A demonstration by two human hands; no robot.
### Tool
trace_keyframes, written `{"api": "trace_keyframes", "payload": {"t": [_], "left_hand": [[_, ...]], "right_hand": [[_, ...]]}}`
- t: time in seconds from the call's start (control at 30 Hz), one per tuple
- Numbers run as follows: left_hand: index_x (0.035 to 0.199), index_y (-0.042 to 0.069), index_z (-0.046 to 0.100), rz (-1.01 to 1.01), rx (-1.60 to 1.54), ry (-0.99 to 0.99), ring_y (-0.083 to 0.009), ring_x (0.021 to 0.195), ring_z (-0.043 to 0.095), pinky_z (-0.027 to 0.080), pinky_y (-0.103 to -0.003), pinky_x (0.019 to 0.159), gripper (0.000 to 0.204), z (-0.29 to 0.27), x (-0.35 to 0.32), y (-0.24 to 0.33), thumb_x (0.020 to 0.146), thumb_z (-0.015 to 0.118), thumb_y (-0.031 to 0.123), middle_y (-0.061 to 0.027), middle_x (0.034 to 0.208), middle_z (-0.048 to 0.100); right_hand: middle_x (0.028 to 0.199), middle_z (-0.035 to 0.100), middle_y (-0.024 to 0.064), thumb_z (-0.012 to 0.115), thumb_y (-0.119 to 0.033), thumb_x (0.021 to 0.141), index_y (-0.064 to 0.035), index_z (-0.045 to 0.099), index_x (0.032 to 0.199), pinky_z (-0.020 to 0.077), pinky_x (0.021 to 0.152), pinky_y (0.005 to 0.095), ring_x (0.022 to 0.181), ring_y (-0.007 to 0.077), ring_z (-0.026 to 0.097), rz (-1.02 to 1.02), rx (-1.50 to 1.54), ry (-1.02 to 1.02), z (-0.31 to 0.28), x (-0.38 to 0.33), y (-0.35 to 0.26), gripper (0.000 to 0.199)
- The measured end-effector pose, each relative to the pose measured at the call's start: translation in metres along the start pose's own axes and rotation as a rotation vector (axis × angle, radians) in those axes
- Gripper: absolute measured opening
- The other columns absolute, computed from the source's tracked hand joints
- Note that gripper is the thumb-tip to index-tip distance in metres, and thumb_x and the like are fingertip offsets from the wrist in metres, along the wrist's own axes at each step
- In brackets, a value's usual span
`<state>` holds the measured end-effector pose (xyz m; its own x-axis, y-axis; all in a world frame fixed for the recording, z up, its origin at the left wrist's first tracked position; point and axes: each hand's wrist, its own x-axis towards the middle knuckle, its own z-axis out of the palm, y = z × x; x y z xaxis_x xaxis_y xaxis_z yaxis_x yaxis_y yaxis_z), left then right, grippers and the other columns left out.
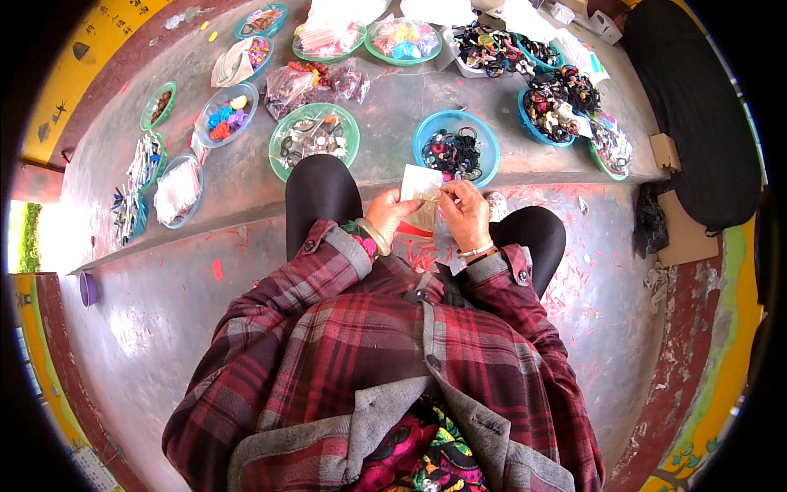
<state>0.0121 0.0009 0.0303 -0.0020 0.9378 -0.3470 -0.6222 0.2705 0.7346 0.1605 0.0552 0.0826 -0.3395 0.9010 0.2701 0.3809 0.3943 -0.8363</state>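
My left hand (387,216) is closed, its thumb and fingers pinching the left edge of a small white card (420,180). A small clear plastic pouch (423,218) seems to hang below the card, between my hands; its contents are too small to make out. The fingers of my right hand (467,215) are pinched together at the right side of the card and pouch. Just beyond my hands, a blue basin (493,146) holds black and coloured hair ties. To its left, a green basin (278,146) contains dark bands and small white pieces.
Several more basins stand on the raised concrete step (385,164), including a bowl of coloured pieces (205,131) and a basin of white packets (197,184). Red scraps (574,262) litter the floor. At right are a black bag (652,217) and cardboard (689,238); a purple cup (88,289) stands far left.
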Motion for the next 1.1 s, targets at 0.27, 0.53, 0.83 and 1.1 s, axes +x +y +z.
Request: {"api": "trace_keyframes", "payload": {"t": [0.27,0.53,0.83,1.1], "left_hand": [[0.1,0.0,0.054,0.01,0.162,0.001,-0.013,0.082,0.057,0.046,-0.029,0.074,0.022,0.0,-0.001,0.004,0.08,0.058,0.009,-0.0056,0.092,0.06],[0.111,0.001,0.045,0.038,0.197,-0.203,-0.0151,0.093,0.054,0.044,-0.029,0.081,0.045,0.006,-0.005,0.001,0.07,0.063,-0.002,-0.0058,0.101,0.055],[0.12,0.004,0.038,0.031,0.26,-0.292,-0.017,0.1,0.05,0.044,-0.033,0.084,0.06,0.01,-0.009,0.007,0.065,0.059,-0.008,-0.0043,0.11,0.05],[0.124,0.005,0.033,-0.047,0.136,-0.403,-0.018,0.107,0.047,0.043,-0.035,0.087,0.066,0.007,-0.01,0.011,0.066,0.062,-0.006,-0.006,0.116,0.047]], "right_hand": [[0.067,0.053,0.0012,0.058,-0.004,0.078,-0.0017,0.057,0.085,0.039,0.053,0.0203,0.06,0.0059,0.049,0.182,0.288,-0.146,0.008,-0.003,0.013,0.007],[0.069,0.056,0.0066,0.06,-0.002,0.072,-0.0034,0.06,0.078,0.0424,0.055,0.0251,0.063,0.0176,0.055,-0.113,-0.145,-0.041,0.001,-0.001,0.01,0.007],[0.098,0.056,0.0131,0.058,-0.005,0.069,-0.0039,0.058,0.076,0.0445,0.072,0.037,0.082,0.0301,0.055,-0.219,-0.208,0.026,-0.005,0.0,-0.002,0.008],[0.097,0.057,0.0131,0.058,-0.007,0.07,-0.0035,0.055,0.08,0.0446,0.074,0.0379,0.088,0.0309,0.054,-0.178,-0.159,-0.037,-0.007,0.001,0.008,0.011]]}}
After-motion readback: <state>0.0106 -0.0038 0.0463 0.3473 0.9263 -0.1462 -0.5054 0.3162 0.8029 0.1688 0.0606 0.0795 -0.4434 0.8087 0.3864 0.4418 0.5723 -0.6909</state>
